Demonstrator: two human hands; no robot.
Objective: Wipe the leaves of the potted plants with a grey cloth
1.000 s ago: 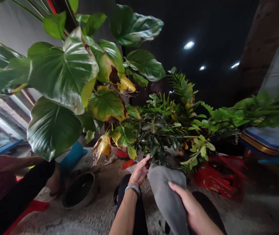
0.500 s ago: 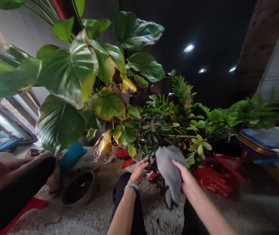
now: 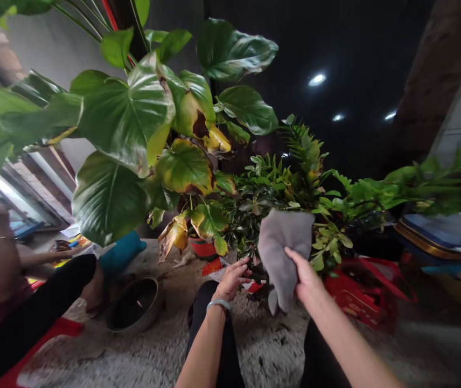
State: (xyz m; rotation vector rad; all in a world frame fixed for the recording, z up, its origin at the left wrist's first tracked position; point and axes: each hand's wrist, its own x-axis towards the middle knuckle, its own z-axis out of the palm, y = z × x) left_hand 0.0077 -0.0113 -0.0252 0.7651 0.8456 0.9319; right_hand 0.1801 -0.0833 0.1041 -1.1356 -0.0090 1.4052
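A limp grey cloth (image 3: 281, 245) hangs from my right hand (image 3: 309, 283), its thumb pressed on the near side and its other fingers hidden behind the fabric. To the left, my left hand (image 3: 230, 280) has its fingers stretched forward, holding nothing that I can see, close to the dark lower leaves of a bushy plant (image 3: 250, 215). A bracelet circles the left wrist. Under the fingers lies a red-and-white printed piece (image 3: 218, 269), partly covered by the hand.
A large-leaved plant (image 3: 127, 113) with some browned leaves reaches over the left. A round basin (image 3: 137, 307) and a seated person (image 3: 16, 285) are at left. Right of my hands are a red bag (image 3: 355, 293) and stacked items with a blue top (image 3: 440, 229).
The cloth has risen slightly and spread wider at its top, still in my right hand. My left hand has barely moved. The person at left has raised an arm.
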